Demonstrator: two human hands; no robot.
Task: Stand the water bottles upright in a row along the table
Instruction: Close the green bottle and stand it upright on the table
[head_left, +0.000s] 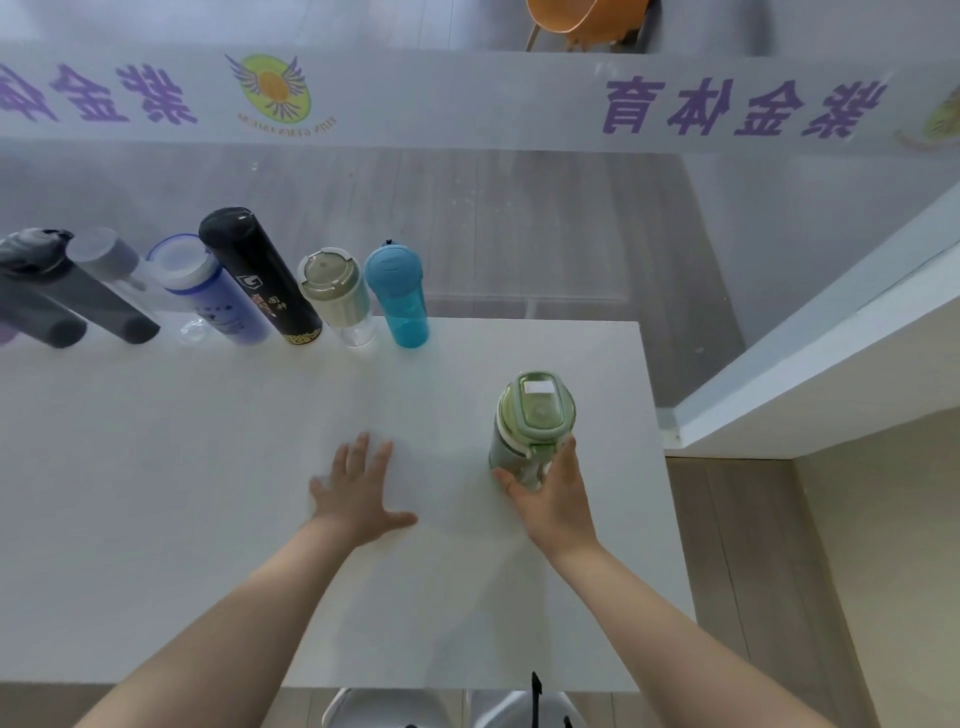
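Note:
A pale green bottle (532, 418) with a flip lid stands upright near the table's right side. My right hand (553, 496) wraps around its lower body from the near side. My left hand (358, 493) lies flat on the white table (208, 519), fingers spread, holding nothing. Along the far edge stands a row of upright bottles: a blue bottle (400, 296), a clear bottle with a grey-green lid (335, 291), a tall black bottle (260, 275), a purple bottle (208, 288), a clear one with a grey cap (111, 260) and dark grey ones (67, 291) at the far left.
The table's right edge (665, 499) runs close to the green bottle, with wooden floor beyond. A glass partition with purple lettering (737, 106) rises behind the table. A white ledge (831, 364) juts in at the right. White chair backs (452, 709) show below the near edge.

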